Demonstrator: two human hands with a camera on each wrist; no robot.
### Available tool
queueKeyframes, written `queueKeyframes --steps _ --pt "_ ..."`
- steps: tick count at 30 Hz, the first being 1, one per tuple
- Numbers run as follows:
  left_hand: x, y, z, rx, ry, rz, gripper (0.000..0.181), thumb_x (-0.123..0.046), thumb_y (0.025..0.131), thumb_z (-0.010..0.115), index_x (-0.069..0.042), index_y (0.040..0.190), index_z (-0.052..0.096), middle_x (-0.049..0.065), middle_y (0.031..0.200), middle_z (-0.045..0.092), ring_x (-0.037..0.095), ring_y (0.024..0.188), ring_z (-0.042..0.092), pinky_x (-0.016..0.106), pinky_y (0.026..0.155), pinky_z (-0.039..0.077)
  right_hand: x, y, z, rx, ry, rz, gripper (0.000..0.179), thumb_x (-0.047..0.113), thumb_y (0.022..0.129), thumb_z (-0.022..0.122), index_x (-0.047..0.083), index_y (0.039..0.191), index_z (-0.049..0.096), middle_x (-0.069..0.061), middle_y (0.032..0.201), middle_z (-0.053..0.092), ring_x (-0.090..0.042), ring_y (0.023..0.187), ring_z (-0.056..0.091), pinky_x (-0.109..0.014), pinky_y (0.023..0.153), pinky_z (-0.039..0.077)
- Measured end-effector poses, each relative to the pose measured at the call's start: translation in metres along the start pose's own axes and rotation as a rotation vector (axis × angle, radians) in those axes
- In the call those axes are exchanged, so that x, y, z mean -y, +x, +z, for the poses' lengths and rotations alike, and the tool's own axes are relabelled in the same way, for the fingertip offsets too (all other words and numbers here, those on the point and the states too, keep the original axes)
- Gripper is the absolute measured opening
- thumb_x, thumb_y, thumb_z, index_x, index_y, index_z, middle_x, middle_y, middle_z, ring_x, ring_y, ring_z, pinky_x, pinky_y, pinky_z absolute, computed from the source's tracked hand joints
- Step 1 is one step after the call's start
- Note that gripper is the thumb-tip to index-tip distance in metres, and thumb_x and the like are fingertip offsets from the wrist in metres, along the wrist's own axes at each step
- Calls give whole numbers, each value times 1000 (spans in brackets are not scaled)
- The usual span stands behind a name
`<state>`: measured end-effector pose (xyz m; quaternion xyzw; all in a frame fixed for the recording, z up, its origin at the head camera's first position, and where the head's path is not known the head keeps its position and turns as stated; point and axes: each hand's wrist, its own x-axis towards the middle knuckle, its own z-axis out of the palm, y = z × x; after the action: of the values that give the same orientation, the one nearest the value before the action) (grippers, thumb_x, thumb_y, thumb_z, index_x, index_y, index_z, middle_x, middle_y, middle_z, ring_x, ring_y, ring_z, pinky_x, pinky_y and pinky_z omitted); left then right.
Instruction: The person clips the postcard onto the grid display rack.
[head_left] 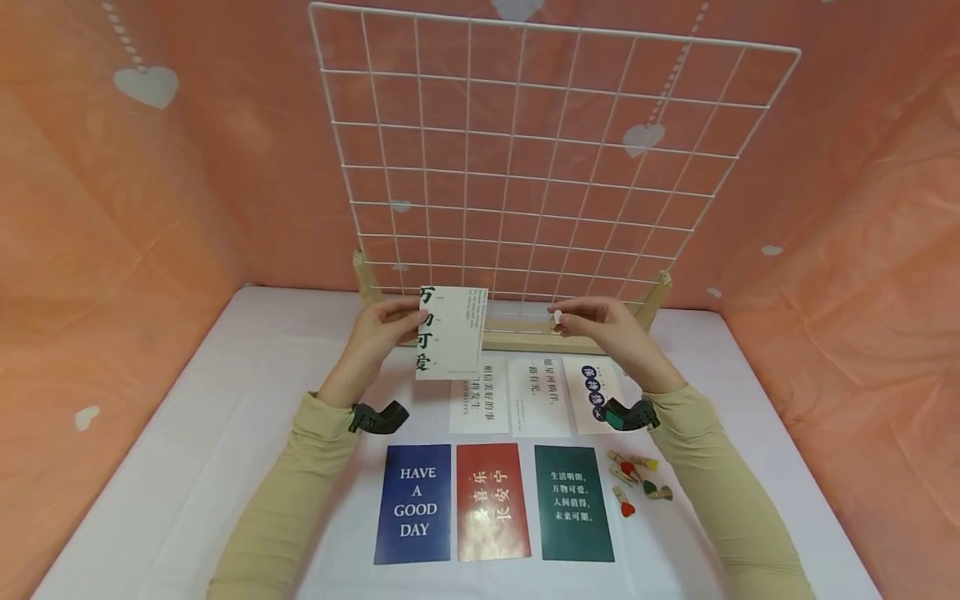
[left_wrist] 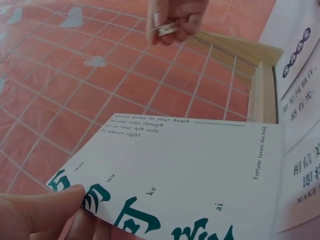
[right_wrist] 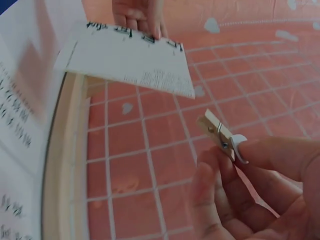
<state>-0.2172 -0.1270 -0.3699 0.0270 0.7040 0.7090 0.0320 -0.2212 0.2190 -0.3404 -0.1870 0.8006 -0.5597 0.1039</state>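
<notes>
My left hand (head_left: pixel 381 333) pinches a white card (head_left: pixel 457 333) with large dark green characters by its left edge, thumb on the printed face. The card is held up in front of the lower part of a white wire grid (head_left: pixel 517 175). In the right wrist view, my right hand (right_wrist: pixel 250 190) pinches a small wooden clothespin (right_wrist: pixel 219 131) with a white ornament on it between thumb and fingers. That hand is at the lower right of the grid, apart from the card.
The grid leans back in a wooden stand (head_left: pixel 525 342). White cards (head_left: pixel 538 408) lie before it. Nearer are a blue card (head_left: pixel 413 542), a red card (head_left: pixel 491 533) and a green card (head_left: pixel 573 542). Several clothespins (head_left: pixel 622 500) lie by the green card. Orange cloth (head_left: pixel 187 208) hangs around the table.
</notes>
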Motion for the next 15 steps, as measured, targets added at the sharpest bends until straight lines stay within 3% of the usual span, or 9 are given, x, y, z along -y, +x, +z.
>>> queueKeyframes --steps 7,15 --pt "-11 5 -2 -11 21 62 35 -12 93 65 6 123 59 9 104 66 14 89 64 30 84 54 26 18 7 -7 -23 -54 31 24 96 60 6 121 62 -10 114 63 -30 102 60 -38 93 49" --pt "-31 10 -4 -45 11 41 40 -19 92 67 1 125 59 2 103 61 14 92 61 33 88 52 56 37 8 41 -109 -99 28 22 96 61 5 117 64 -9 111 64 -24 102 61 -36 91 49"
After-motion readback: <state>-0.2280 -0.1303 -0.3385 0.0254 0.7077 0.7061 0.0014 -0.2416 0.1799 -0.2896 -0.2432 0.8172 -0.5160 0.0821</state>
